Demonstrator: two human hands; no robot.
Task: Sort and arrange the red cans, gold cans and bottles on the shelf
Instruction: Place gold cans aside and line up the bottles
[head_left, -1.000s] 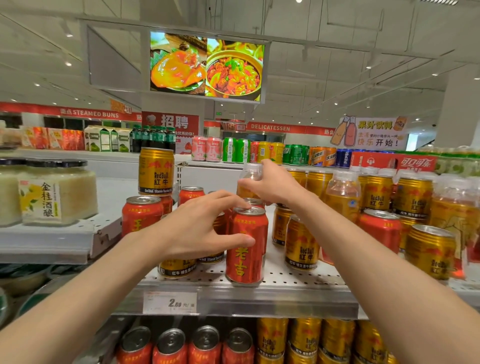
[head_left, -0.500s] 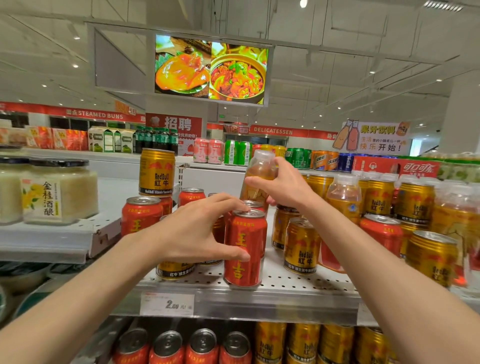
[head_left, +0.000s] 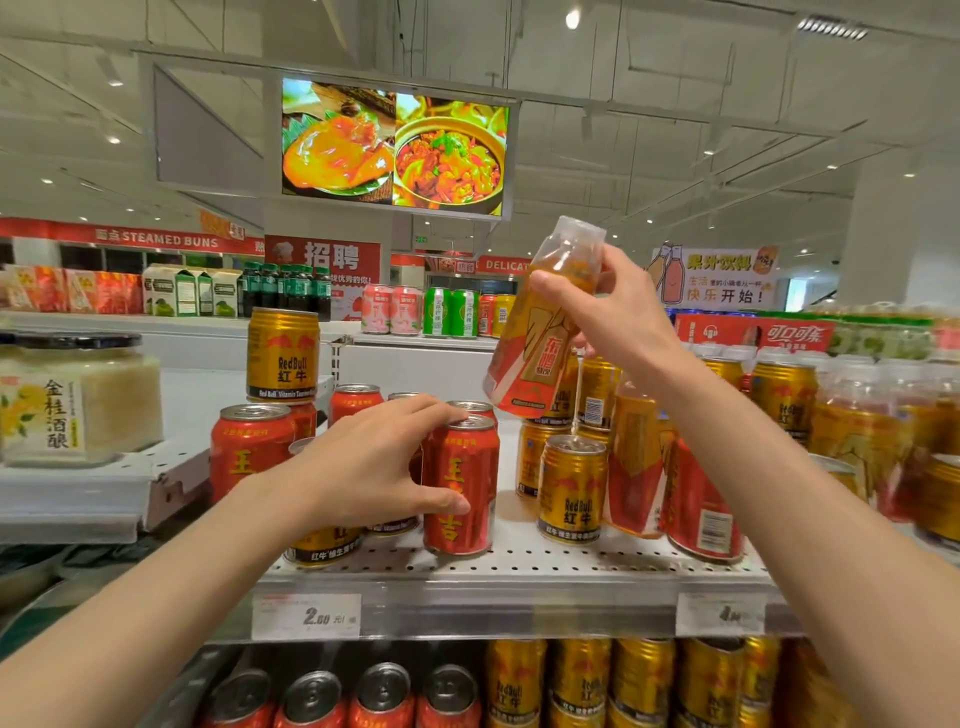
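You are holding a drink bottle up in the air with your right hand. Your fingers are pinching it near the top, and it is leaning, with its clear cap pointing up and to the right. It is hanging over the gold cans, not touching them.

Your left hand is wrapping around a red can that is standing near the front of the shelf. Your thumb is pressing its front and your other fingers are lying over its top rim.

I think you are moving the bottle to its own group. More bottles are standing on the right side, so that looks like its home. Be holding it tight, because a grip near the cap could let the heavy bottom swing. Be turning it straight up before you are setting it down. Be lifting it clear of the can tops so nothing is getting knocked. Be keeping the red can steady while your other arm is passing over, since the cans are standing very close together.
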